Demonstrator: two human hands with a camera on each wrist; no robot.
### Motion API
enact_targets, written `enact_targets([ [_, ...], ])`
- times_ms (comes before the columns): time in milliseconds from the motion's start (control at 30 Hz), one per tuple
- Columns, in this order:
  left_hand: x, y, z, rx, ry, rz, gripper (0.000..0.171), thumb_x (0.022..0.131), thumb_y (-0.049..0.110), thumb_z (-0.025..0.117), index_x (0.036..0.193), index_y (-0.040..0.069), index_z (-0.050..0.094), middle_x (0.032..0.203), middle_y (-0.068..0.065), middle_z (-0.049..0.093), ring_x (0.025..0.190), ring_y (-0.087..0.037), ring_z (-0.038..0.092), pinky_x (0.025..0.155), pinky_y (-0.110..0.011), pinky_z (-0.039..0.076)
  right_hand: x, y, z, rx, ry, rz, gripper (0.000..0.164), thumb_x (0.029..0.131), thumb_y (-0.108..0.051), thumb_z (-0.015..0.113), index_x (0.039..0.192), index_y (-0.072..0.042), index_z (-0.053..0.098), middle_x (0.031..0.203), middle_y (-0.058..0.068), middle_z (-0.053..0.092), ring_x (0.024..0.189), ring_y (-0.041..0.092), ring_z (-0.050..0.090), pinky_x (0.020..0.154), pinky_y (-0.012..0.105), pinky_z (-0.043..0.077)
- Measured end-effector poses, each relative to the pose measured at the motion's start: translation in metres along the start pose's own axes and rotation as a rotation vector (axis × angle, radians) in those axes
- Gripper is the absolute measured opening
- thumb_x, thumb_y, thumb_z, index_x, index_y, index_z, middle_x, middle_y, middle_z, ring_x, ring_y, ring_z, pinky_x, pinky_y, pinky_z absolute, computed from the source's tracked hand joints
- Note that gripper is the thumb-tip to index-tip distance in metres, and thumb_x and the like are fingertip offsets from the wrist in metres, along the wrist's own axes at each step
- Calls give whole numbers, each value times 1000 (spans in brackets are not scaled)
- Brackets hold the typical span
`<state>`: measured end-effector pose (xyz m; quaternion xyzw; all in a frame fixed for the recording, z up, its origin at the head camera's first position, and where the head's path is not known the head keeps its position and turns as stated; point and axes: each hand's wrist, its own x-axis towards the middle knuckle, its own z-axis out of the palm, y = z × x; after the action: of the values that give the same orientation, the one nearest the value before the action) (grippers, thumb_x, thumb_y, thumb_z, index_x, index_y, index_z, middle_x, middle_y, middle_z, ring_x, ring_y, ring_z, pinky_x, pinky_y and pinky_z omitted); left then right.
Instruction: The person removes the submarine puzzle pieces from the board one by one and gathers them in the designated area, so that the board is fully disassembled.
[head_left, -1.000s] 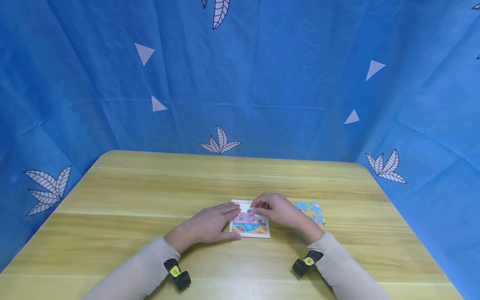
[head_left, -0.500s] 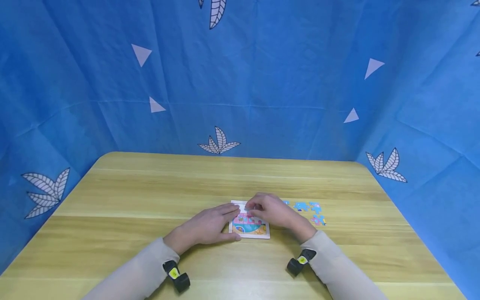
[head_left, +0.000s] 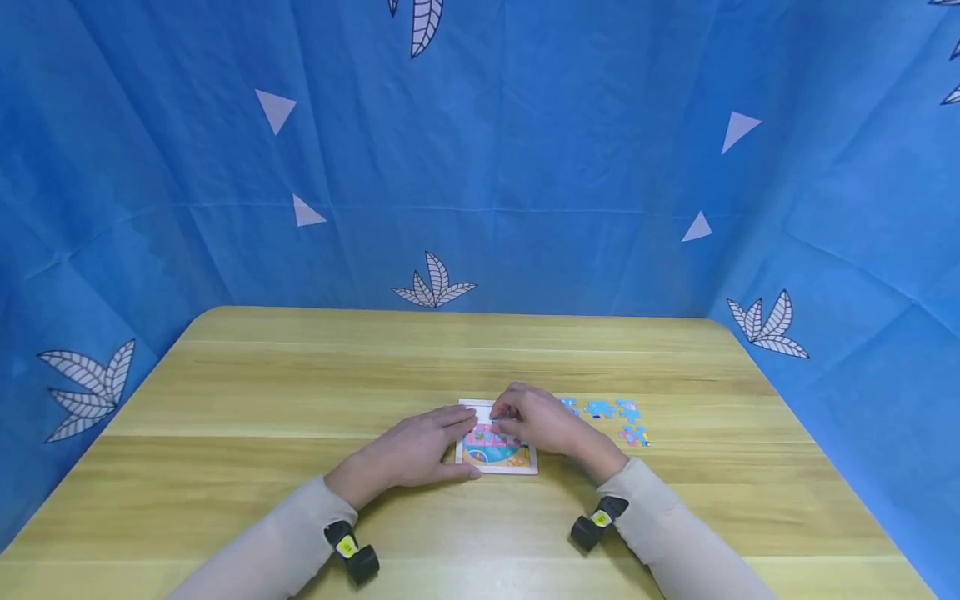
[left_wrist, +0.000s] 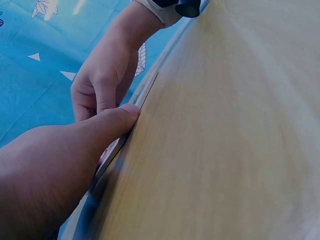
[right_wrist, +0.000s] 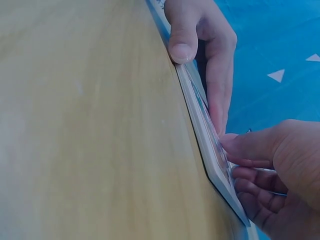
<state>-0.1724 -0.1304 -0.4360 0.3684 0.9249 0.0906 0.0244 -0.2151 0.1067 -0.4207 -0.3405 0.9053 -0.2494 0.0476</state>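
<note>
A small jigsaw puzzle board (head_left: 510, 470) with a white rim lies flat on the table. Pink, blue and orange pieces fill its lower part, while a white strip of backing shows near the top. My left hand (head_left: 431, 446) rests over the board's left side, fingers fairly straight and thumb on the near rim; the left wrist view shows that thumb (left_wrist: 131, 110) on the edge. At the upper middle of the board, my right hand (head_left: 547, 423) pinches a small blue puzzle piece (head_left: 492, 421) between thumb and fingers, mostly hidden by the fingertips.
Several loose blue and pink puzzle pieces (head_left: 600, 408) lie on the table just right of the board, partly behind the right hand. The wooden table (head_left: 337, 367) ends at a blue patterned cloth (head_left: 570, 167) behind and at the sides.
My right hand has shifted slightly left over the board with the puzzle piece, uncovering more loose pieces behind it. My left hand has stayed in place on the board.
</note>
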Motion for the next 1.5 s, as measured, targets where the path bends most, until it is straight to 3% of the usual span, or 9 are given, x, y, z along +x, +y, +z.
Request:
enact_targets([
  [400,0,0,2,-6,22,-1,87,91,71,44,147,5,44,152,-8,40,140,-25,35,113,-39,33,0,-4,2,36,-8,36,15,92,-22,71,101,-12,66,92,-6,58,81,7,57,73,28,51],
  [833,3,-1,1,14,15,6,88,91,73,41,148,6,43,153,-7,39,141,-25,34,113,-38,32,1,-4,-1,107,-31,55,10,93,-20,69,98,-13,64,75,-11,60,64,4,57,60,25,50],
  [1133,1,0,1,10,9,8,87,91,72,41,148,6,43,153,-7,39,141,-25,33,113,-39,32,-2,3,-3,279,-80,59,10,96,-18,66,103,-11,62,81,-4,63,68,12,61,63,28,52],
  [1500,2,-1,1,11,17,10,86,91,71,43,147,5,44,152,-8,40,141,-25,34,113,-38,32,-1,8,-6,399,-53,57,4,97,-10,61,101,-9,63,85,1,63,74,16,61,67,29,51],
])
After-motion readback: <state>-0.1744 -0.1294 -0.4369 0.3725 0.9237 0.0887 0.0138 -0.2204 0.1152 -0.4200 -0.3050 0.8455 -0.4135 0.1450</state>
